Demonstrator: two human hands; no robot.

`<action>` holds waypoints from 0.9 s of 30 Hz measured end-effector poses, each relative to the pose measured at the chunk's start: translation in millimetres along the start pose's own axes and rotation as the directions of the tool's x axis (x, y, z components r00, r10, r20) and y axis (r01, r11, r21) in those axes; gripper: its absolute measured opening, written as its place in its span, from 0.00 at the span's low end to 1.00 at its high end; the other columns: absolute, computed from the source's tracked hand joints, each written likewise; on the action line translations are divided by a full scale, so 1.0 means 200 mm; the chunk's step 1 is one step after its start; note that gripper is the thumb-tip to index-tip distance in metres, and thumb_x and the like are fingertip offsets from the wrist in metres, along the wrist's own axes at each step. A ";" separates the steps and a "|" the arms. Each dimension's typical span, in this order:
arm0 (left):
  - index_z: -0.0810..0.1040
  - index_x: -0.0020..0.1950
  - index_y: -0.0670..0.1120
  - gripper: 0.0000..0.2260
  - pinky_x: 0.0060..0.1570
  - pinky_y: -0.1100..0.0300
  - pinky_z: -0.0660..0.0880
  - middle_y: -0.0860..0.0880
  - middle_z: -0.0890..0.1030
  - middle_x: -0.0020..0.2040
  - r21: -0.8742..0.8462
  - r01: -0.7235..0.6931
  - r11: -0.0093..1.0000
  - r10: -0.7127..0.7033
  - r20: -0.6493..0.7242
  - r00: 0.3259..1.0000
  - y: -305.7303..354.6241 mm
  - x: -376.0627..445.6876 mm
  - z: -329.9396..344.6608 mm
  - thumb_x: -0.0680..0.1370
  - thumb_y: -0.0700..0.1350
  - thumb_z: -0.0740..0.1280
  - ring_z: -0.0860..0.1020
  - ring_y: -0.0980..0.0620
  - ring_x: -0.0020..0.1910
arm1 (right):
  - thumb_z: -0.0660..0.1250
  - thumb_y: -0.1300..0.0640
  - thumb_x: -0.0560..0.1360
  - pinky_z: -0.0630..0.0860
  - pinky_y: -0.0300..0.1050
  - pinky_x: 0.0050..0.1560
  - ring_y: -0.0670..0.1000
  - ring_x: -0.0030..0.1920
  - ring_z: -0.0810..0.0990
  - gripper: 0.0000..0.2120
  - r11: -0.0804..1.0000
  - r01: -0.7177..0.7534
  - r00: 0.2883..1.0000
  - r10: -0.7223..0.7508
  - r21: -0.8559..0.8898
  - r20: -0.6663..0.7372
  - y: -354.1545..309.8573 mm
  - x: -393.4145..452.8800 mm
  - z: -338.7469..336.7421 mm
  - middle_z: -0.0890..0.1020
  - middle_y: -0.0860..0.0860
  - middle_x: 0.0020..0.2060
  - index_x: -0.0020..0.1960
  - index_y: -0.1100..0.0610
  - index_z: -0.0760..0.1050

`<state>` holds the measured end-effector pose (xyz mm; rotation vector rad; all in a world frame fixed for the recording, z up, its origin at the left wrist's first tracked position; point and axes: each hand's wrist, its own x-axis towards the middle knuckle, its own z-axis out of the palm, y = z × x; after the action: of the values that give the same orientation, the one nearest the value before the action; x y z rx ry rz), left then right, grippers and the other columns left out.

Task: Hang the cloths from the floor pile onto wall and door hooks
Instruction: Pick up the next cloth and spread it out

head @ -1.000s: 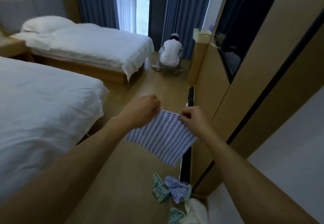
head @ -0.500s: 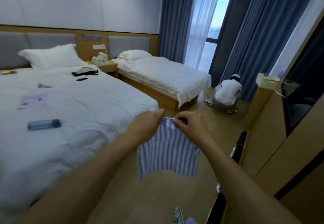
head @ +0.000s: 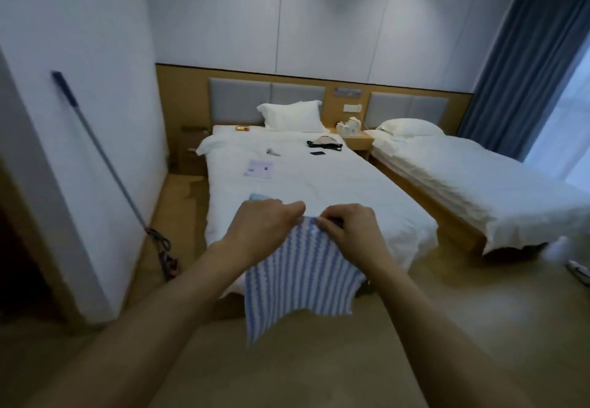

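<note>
Before the bed (head: 319,184), both hands pinch a wavy-striped cloth (head: 297,276).

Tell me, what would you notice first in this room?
A blue-and-white striped cloth hangs in the middle, its top edge pinched by the left hand and right hand. Behind it stand two white beds, and a mop leans on the left wall.
</note>
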<state>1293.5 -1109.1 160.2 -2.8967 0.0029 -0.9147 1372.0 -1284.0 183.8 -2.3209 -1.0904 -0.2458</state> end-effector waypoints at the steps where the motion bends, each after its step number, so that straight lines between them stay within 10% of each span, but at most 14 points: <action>1: 0.64 0.45 0.52 0.09 0.25 0.58 0.63 0.48 0.75 0.31 0.012 0.034 0.999 -0.034 -0.004 0.999 -0.08 -0.06 -0.04 0.80 0.52 0.61 0.74 0.45 0.28 | 0.66 0.52 0.77 0.75 0.44 0.46 0.48 0.39 0.80 0.10 1.000 0.019 1.000 -0.019 0.009 0.009 -0.08 0.03 0.05 0.84 0.50 0.37 0.44 0.57 0.83; 8: 0.64 0.41 0.53 0.10 0.27 0.58 0.69 0.49 0.78 0.35 0.099 0.262 0.960 -0.264 0.005 0.965 -0.65 -0.54 -0.40 0.81 0.51 0.59 0.77 0.47 0.31 | 0.67 0.51 0.77 0.69 0.37 0.43 0.44 0.39 0.77 0.08 0.976 0.189 0.980 -0.195 0.109 0.042 -0.77 0.24 0.44 0.84 0.48 0.39 0.45 0.53 0.83; 12: 0.66 0.40 0.53 0.10 0.28 0.62 0.55 0.51 0.79 0.37 0.129 0.379 0.916 -0.381 -0.013 0.925 -0.99 -0.84 -0.61 0.82 0.52 0.59 0.77 0.49 0.34 | 0.67 0.50 0.77 0.69 0.31 0.41 0.42 0.38 0.77 0.08 0.950 0.255 0.961 -0.269 0.182 0.056 -1.23 0.32 0.70 0.84 0.46 0.40 0.45 0.52 0.83; 20: 0.69 0.43 0.54 0.11 0.36 0.54 0.74 0.52 0.77 0.38 0.209 0.550 0.809 -0.558 -0.025 0.830 -1.57 -1.45 -0.98 0.83 0.54 0.54 0.77 0.50 0.36 | 0.66 0.51 0.77 0.65 0.28 0.39 0.34 0.35 0.74 0.07 0.835 0.450 0.868 -0.493 0.318 0.066 -2.06 0.40 1.15 0.77 0.40 0.34 0.44 0.52 0.82; 27: 0.71 0.44 0.54 0.11 0.35 0.56 0.70 0.55 0.73 0.35 0.264 0.667 0.696 -0.672 -0.085 0.735 -1.99 -1.84 -1.21 0.83 0.54 0.53 0.73 0.56 0.33 | 0.64 0.49 0.78 0.70 0.31 0.42 0.39 0.38 0.76 0.09 0.746 0.548 0.774 -0.624 0.377 0.111 -2.65 0.51 1.45 0.80 0.43 0.38 0.47 0.51 0.81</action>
<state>842.7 -724.4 186.0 -2.6236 -1.1660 -0.8637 1018.8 -784.1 198.9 -1.6747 -1.8292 -0.0169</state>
